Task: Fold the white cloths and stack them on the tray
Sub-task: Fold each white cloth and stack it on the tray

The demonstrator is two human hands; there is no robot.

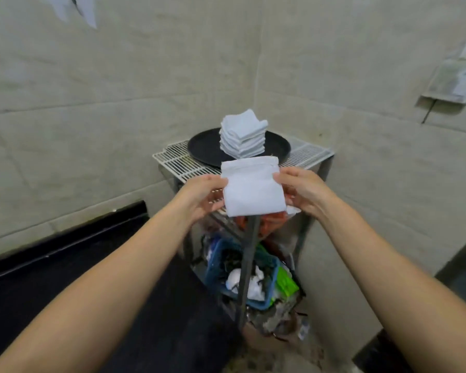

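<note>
You are holding a folded white cloth (253, 187) at centre frame, left hand (202, 196) and right hand (303, 191) fingers pinching its side edges. It is looking light and limp, so keep gripping both edges while carrying it to the stack (242, 135) on the tray (199, 148).

text: none readable | wall box (449, 82): any marks too blurred to read | green packet (285, 285) under the rack: print too small and soft to make out
</note>
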